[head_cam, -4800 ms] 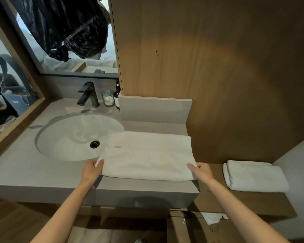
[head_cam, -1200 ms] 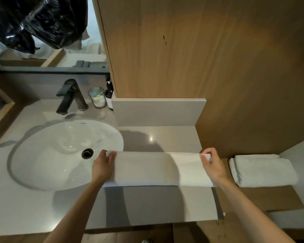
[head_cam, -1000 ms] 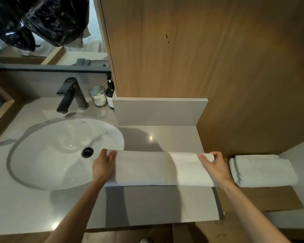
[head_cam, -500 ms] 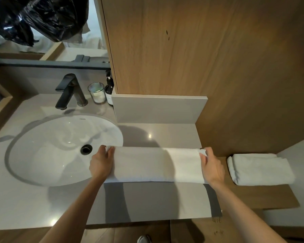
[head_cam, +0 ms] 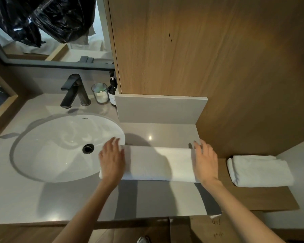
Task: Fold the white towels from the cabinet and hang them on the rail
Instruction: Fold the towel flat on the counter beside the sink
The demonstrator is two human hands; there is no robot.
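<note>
Centrally, grey counter (head_cam: 156, 199) holds folded towel (head_cam: 158, 163) beside white basin (head_cam: 60, 146).

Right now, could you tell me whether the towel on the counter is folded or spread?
Folded: the towel lies as a narrow strip, left hand and right hand flat on its ends.

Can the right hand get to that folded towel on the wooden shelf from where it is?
Probably yes. The right hand lies flat on the long towel, holding nothing, and the folded towel sits just to its right with only wooden shelf between.
</note>
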